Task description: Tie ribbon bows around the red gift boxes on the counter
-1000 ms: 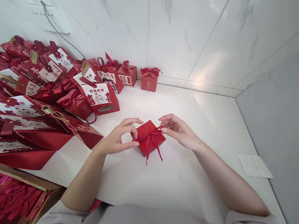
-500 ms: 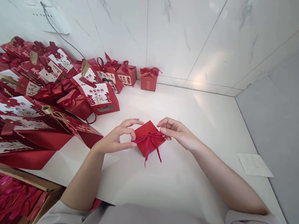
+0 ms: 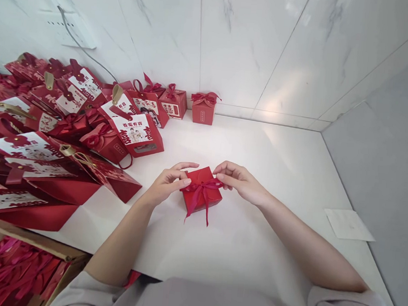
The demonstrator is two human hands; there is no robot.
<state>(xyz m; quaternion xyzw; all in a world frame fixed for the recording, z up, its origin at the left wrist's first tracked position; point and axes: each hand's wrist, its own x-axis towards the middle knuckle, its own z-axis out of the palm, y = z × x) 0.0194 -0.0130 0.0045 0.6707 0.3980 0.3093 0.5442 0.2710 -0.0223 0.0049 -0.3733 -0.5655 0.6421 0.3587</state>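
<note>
A small red gift box [image 3: 207, 200] stands on the white tabletop in front of me, with a crimson ribbon [image 3: 202, 189] tied in a bow on top and its two tails hanging over the near side. My left hand [image 3: 171, 181] pinches a ribbon loop at the box's left edge between thumb and fingers. On the opposite side, my right hand [image 3: 239, 181] is closed on the other ribbon loop, thumb against the fingertips. The far side of the box is partly hidden behind my fingers.
Many red gift bags [image 3: 134, 132] crowd the left of the white table [image 3: 271, 159]. Another ribboned box [image 3: 203, 109] stands by the marble wall. A cardboard box [image 3: 70, 251] of red ribboned pieces sits at lower left. A white paper [image 3: 348, 224] lies at the right edge.
The gift box has turned, so that its near side shows and the ribbon tails have swung left. My left thumb has moved up onto the ribbon; the right hand stays nearly in place.
</note>
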